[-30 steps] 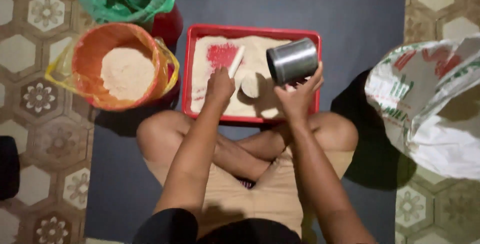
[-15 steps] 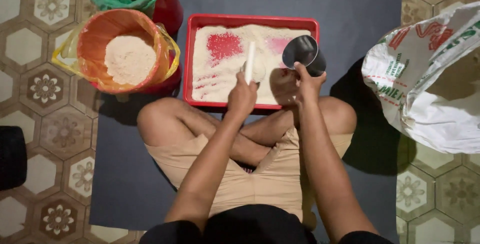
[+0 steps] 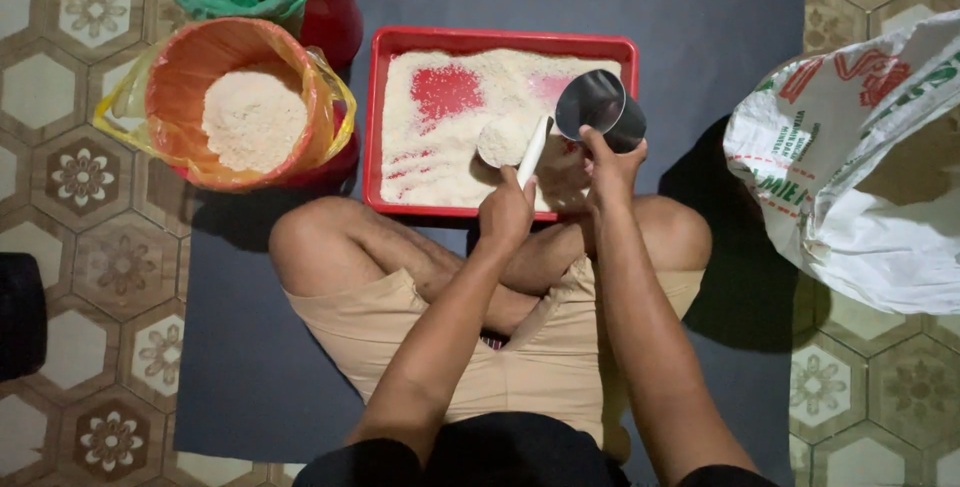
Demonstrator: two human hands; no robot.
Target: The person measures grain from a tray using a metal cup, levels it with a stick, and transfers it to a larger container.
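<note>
Over the last second the white spoon [image 3: 522,148] has gone from lying flat against the pale flour in the red tray [image 3: 500,39] to coming up loaded, a rounded heap now sitting in its bowl, while the steel cup [image 3: 598,108] has dropped from well above the tray's far right corner to just beside the spoon, its mouth tilted toward it. That reads as a scoop gathered and brought level with the cup. The left hand [image 3: 505,212] is clenched around the spoon's handle near the tray's near edge. The right hand [image 3: 610,162] grasps the cup from below, fingers wrapped on its wall, over the tray's right side. 1 orange bucket [image 3: 180,57] of flour stands left of the tray.
</note>
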